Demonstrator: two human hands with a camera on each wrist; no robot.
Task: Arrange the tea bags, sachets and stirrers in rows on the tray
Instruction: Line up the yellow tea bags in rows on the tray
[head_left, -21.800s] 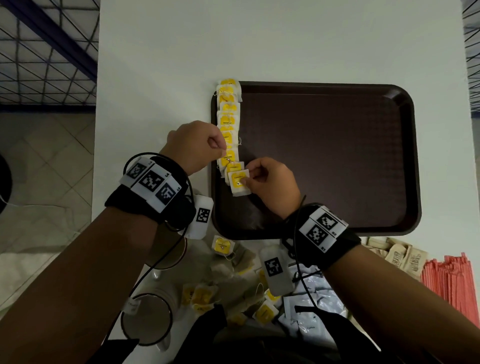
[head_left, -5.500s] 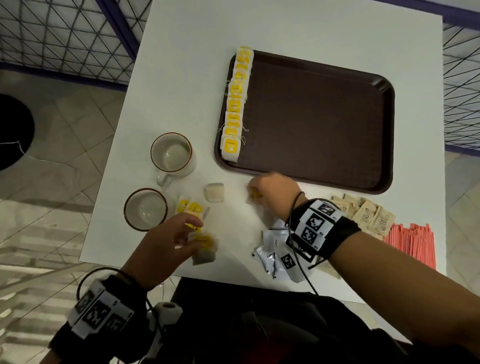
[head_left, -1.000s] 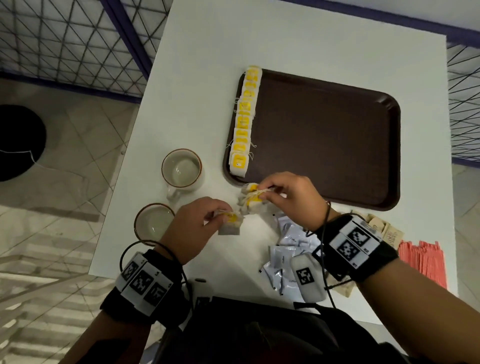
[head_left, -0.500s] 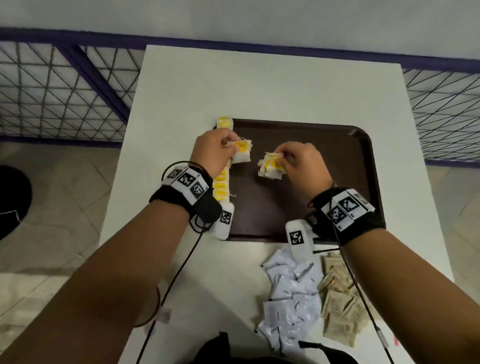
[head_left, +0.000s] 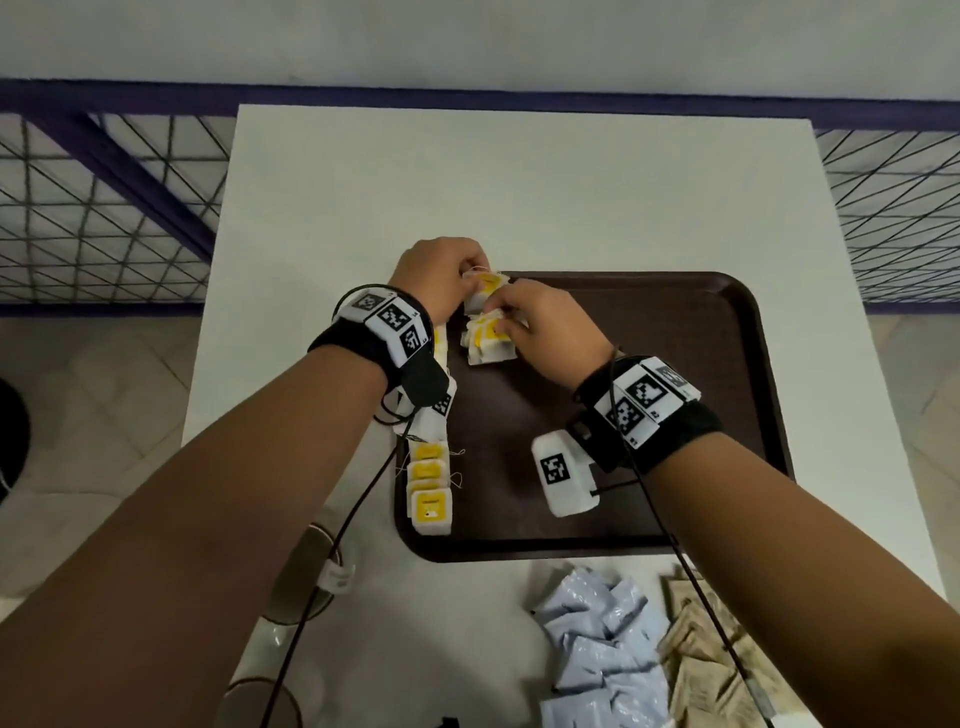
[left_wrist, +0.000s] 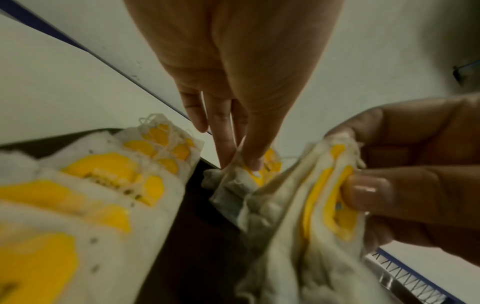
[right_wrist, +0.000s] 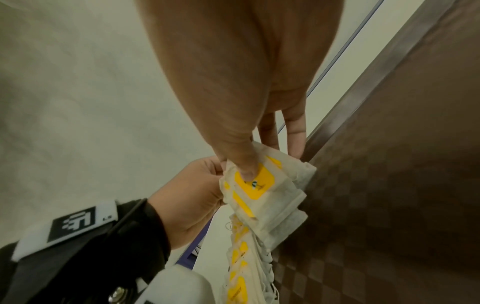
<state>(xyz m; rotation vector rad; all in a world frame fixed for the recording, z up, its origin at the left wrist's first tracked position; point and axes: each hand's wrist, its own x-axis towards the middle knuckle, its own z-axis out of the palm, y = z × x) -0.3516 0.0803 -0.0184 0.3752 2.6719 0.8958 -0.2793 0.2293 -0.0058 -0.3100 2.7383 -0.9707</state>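
My left hand (head_left: 434, 278) pinches a single tea bag (head_left: 485, 291) at the far left corner of the tray (head_left: 675, 364), fingertip and thumb closed on its paper edge. My right hand (head_left: 545, 332), just right of it, grips a small bundle of tea bags (head_left: 488, 345), thumb pressed on a yellow label. Both hands hang low over the tray; whether the single bag already touches it I cannot tell. Step in hand, by my judgement: starting a second row of tea bags beside the first row (head_left: 428, 480), which runs down the tray's left edge. Next move calls for setting this bag flat, parallel to that row, then feeding bags singly from the bundle without snagging strings. Near the tray's front edge, off it, lie pale blue sachets (head_left: 602, 654) and brown sachets (head_left: 706, 670), not yet placed. No stirrers show. The tray sits on a white table (head_left: 519, 182); behind that, a wire-mesh barrier (head_left: 104, 218) with a purple frame, tiled floor to the left.
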